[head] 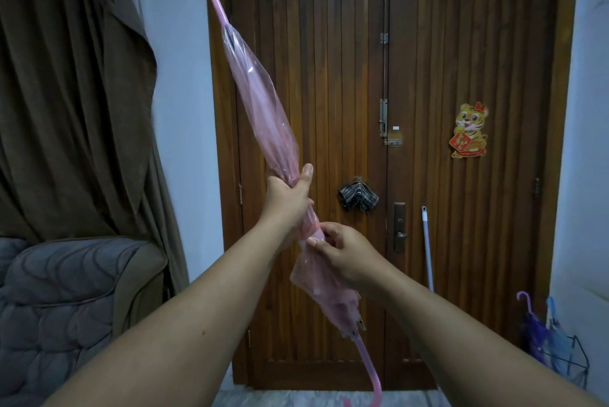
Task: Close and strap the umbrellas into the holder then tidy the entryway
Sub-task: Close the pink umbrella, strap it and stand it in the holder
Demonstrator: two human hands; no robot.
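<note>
A folded pink see-through umbrella [263, 110] slants up in front of me, tip at the upper left, hooked handle at the bottom. My left hand [290, 195] grips its gathered canopy at mid-length, thumb pointing up. Just below, my right hand [342, 255] pinches the pink strap wrapped round the canopy. At the lower right, against the wall, a black wire holder [575, 363] contains a purple umbrella [530, 331] and a blue umbrella [555, 331].
A brown wooden double door [461, 77] fills the view ahead, with a tiger sticker [469, 131] and a hanging striped cloth [357, 197]. A white pole [427, 248] leans on the door. A grey padded sofa [66, 301] and brown curtain [66, 93] stand left.
</note>
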